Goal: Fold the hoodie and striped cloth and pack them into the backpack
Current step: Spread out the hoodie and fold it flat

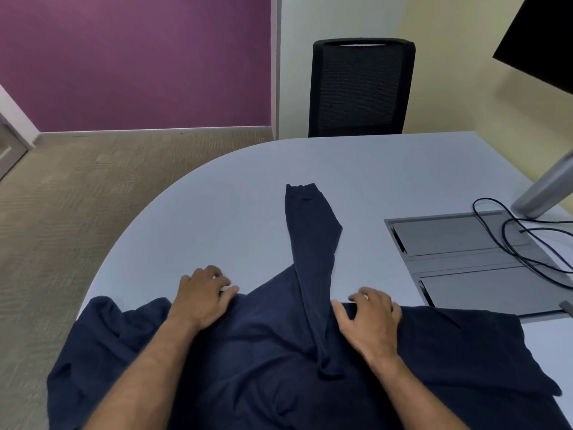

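Observation:
A navy hoodie lies spread over the near edge of the pale grey table. One sleeve stretches away from me across the tabletop, cuff at the far end. My left hand rests at the hoodie's far edge left of the sleeve, fingers curled at the hem. My right hand lies on the hoodie's far edge just right of the sleeve, fingers bent onto the cloth. Whether either hand pinches the fabric is hidden. No striped cloth or backpack is in view.
A grey cable hatch is set into the table at right, with black cables looping over it. A monitor stand and dark screen rise at far right. A black mesh chair stands behind the table.

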A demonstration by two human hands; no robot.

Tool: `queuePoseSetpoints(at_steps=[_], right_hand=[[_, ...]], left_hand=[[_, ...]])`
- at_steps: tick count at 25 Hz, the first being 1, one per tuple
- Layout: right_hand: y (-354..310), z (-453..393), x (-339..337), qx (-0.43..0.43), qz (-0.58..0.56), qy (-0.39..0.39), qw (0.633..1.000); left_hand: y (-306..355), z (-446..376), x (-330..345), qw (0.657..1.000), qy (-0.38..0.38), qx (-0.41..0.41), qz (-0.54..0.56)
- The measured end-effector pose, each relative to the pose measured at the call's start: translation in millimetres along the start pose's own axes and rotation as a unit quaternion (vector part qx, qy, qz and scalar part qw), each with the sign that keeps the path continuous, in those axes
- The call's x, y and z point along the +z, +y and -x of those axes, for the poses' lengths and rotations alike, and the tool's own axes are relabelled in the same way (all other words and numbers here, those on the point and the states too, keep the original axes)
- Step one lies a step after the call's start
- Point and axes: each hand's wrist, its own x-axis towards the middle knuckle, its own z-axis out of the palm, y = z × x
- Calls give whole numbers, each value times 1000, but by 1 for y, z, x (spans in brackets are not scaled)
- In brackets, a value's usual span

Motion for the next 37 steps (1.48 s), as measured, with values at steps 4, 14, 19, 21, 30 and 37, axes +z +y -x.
queuePoseSetpoints(at_steps=[4,14,19,21,30,37], right_hand=[[-58,-44,-4,-80,-33,4,996],[-87,-70,10,-31,-152,-114,981],[-46,-75,-16,114,-374,-70,918],[-20,-71,-31,194,-431,-42,880],[47,-8,-54,210,-192,-42,958],[-24,-68,-41,-4,-146,9,989]], left_hand=[[49,-34,-3,992,-41,-45,109],[92,-57,13,979,-75,-111,152],[90,-44,-5,958,-58,-117,254],[83,-36,-14,937,-54,-125,323],[47,-7,-30,941,-249,-45,226],[88,-24,-22,971,-100,-61,207]])
